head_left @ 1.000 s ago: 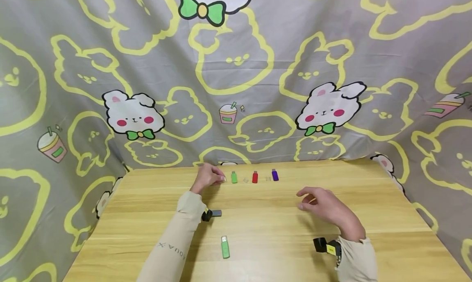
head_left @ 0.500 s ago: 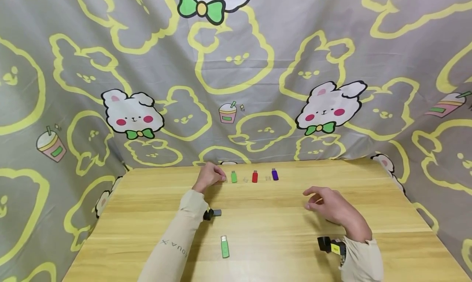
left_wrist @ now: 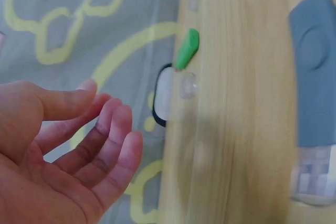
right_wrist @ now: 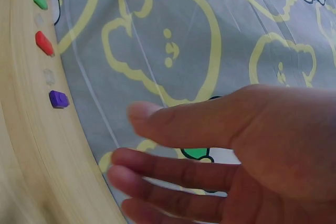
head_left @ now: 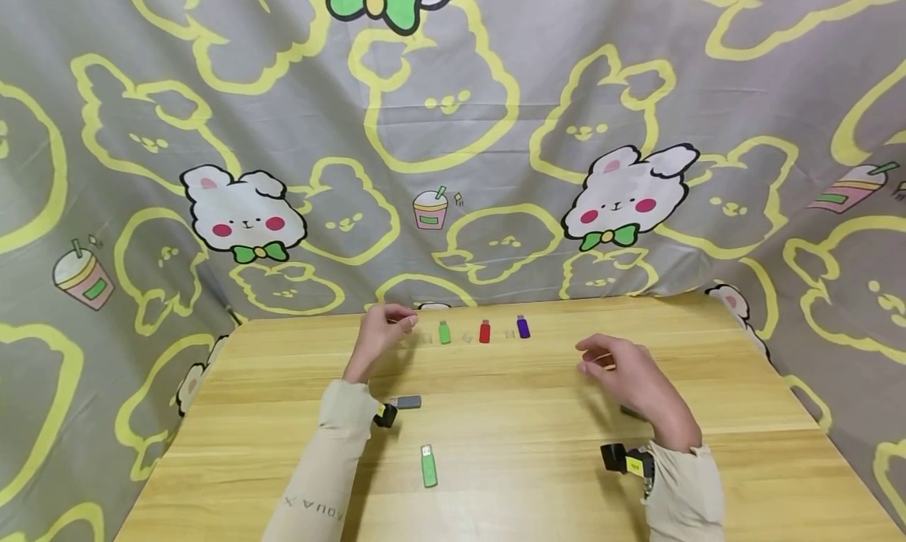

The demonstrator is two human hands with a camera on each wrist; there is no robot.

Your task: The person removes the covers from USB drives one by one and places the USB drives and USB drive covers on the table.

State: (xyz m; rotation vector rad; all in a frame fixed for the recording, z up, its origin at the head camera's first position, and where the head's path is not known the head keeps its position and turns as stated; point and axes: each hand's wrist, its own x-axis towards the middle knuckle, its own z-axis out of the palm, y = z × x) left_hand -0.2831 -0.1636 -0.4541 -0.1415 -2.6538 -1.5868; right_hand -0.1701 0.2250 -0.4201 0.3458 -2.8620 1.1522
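In the head view my left hand (head_left: 382, 333) hovers by the table's far edge, left of a row. Its fingers are loosely bent with nothing between them, as the left wrist view confirms. Beside it lies a small clear cap (head_left: 427, 338), then a green USB stick (head_left: 444, 332). Further right come a red USB stick (head_left: 484, 331) and a purple USB stick (head_left: 523, 326), with clear caps (head_left: 467, 337) in the gaps. My right hand (head_left: 623, 369) hangs above the table on the right, fingers relaxed and holding nothing.
A grey-blue USB stick (head_left: 408, 402) lies near the left wrist. Closer to me is a larger green USB stick (head_left: 429, 467). Some dark object (head_left: 632, 411) is partly hidden beneath the right hand. A patterned curtain (head_left: 495, 172) hangs behind the table (head_left: 524, 463).
My left hand has let go of the clear cap at the row's left end and drawn back leftward. The right hand went slightly right, then back. The head view has shifted a little.
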